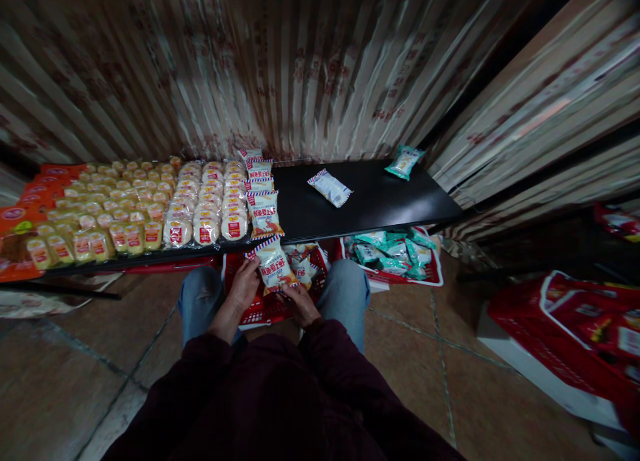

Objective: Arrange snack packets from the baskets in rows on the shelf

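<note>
Both hands grip a white snack bag with red lettering and a striped edge, in front of the shelf's edge. My left hand has its fingers closed on the bag's left side. At the lower right corner, my right hand pinches the same bag. Just beyond it, a column of matching snack bags lies overlapping on the black shelf. Below my hands, between the knees, stands a red basket with more such bags inside.
Left of the column lie rows of round white packaged cakes, yellow packaged cakes and orange packs. A bag lying reversed and a green packet are farther right. A red basket holds green packets; red packets sit at right.
</note>
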`<action>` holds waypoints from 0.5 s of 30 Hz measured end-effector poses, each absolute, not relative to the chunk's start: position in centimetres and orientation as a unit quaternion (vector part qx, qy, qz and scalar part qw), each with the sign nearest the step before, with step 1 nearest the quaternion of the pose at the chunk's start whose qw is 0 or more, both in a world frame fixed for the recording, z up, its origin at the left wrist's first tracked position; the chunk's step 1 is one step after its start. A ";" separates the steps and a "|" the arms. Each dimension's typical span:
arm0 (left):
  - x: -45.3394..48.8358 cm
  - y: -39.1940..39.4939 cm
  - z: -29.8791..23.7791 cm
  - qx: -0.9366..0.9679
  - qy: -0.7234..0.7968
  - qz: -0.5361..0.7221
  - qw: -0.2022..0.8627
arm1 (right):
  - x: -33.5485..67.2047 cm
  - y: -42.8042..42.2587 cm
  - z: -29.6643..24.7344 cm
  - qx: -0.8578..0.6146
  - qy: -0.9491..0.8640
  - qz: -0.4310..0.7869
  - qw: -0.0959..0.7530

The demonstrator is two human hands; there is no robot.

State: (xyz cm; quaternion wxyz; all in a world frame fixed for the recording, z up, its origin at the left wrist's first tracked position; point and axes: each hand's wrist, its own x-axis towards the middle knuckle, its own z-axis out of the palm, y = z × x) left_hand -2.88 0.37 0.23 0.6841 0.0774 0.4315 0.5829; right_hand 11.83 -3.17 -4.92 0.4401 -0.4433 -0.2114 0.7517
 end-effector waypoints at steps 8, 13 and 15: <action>-2.6 1.1 1.4 0.121 0.424 0.577 0.688 | 12.5 -2.5 -3.1 -0.425 -0.226 0.758 0.441; -1.8 1.5 1.6 0.136 0.436 0.545 0.703 | 12.9 -2.2 -1.7 -0.400 -0.246 0.776 0.421; -1.5 1.7 1.4 0.156 0.449 0.529 0.703 | 12.9 -2.1 -1.4 -0.391 -0.243 0.777 0.429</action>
